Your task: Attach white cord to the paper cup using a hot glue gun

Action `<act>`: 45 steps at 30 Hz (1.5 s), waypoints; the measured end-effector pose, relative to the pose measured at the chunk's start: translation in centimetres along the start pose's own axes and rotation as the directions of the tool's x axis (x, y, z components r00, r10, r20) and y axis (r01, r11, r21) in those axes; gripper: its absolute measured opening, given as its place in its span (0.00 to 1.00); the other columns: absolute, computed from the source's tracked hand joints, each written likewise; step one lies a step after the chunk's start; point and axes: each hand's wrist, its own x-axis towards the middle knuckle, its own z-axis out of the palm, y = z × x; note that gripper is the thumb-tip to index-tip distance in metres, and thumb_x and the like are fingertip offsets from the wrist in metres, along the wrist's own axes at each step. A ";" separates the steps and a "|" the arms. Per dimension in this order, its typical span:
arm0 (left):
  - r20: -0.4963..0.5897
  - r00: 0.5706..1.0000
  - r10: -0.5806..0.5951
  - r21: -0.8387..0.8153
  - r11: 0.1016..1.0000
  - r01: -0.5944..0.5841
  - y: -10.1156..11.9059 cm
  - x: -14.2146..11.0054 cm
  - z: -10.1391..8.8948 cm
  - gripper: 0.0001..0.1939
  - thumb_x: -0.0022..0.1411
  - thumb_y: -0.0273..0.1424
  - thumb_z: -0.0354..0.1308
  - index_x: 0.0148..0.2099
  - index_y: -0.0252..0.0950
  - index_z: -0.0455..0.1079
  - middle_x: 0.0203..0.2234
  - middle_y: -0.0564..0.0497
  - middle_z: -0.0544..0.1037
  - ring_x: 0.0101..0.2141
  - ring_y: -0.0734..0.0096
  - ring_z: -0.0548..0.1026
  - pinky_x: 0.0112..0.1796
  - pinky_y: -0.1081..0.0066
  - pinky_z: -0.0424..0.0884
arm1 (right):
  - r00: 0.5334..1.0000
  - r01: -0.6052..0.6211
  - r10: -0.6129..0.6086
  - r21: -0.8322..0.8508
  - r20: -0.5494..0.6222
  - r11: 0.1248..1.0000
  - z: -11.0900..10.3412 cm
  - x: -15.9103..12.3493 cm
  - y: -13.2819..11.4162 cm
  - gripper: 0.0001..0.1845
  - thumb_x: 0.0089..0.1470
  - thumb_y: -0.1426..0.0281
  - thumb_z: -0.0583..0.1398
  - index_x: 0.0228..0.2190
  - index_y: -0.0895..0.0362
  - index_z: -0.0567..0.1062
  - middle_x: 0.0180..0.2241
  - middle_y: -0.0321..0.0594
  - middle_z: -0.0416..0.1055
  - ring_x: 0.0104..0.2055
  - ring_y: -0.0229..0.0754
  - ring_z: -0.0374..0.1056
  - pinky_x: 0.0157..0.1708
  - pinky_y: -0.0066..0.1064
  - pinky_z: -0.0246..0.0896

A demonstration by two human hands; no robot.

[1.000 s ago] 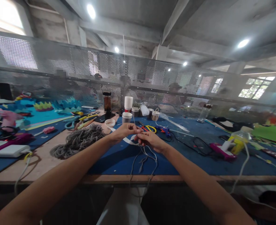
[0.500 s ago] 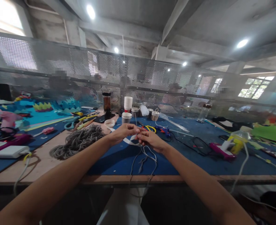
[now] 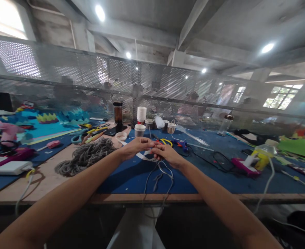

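Over the blue mat, the fingertips of both my hands meet in a pinch. My left hand (image 3: pixel 138 145) is closed, its thumb and fingers pressed together; what sits between them is too small to make out. Closed too, my right hand (image 3: pixel 168 155) grips thin grey cord (image 3: pixel 172 177), whose loops and loose ends hang beneath it and over the table's front edge. A white ribbon strip (image 3: pixel 142 156) lies under my hands, running from a white roll (image 3: pixel 121 136) behind my left hand. Left of my left forearm is a heap of grey cord (image 3: pixel 87 157).
Behind my hands stand a lidded paper cup (image 3: pixel 140 130), stacked white cups (image 3: pixel 141 114) and a dark bottle (image 3: pixel 118 113). A blue glue gun (image 3: pixel 183 146) lies right of them. Purple power strips (image 3: pixel 246 167) flank both sides. A perforated metal screen (image 3: pixel 163 86) closes the back.
My hands stay almost in place, with only a slight shift of the fingers. The ribbon strip and hanging cord look nearly the same.
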 end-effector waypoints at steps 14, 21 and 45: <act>0.017 1.000 0.004 -0.071 0.997 -0.003 -0.1 0.0 -0.1 0.13 0.55 0.40 0.65 0.36 0.34 0.75 0.49 0.43 0.77 0.48 0.59 0.74 0.50 0.62 0.65 | 1.000 -0.010 0.010 0.031 0.000 0.999 0.1 -0.1 0.0 0.22 0.50 0.54 0.65 0.32 0.62 0.79 0.24 0.35 0.68 0.23 0.30 0.60 0.24 0.24 0.54; -0.045 0.998 0.052 -0.047 0.997 -0.054 -0.1 0.1 0.0 0.13 0.52 0.36 0.68 0.27 0.32 0.73 0.44 0.41 0.79 0.46 0.59 0.75 0.50 0.62 0.64 | 1.000 -0.009 0.009 0.004 0.025 1.000 0.2 0.0 0.0 0.22 0.49 0.53 0.65 0.32 0.62 0.80 0.24 0.35 0.69 0.23 0.31 0.61 0.25 0.25 0.55; 0.022 0.999 0.048 -0.079 0.996 -0.047 0.2 -0.1 0.2 0.14 0.52 0.39 0.68 0.31 0.32 0.73 0.46 0.41 0.79 0.46 0.59 0.75 0.49 0.62 0.65 | 1.000 -0.019 0.019 0.048 0.005 0.999 0.2 0.0 0.0 0.23 0.48 0.52 0.66 0.31 0.62 0.80 0.22 0.35 0.68 0.23 0.30 0.61 0.24 0.24 0.54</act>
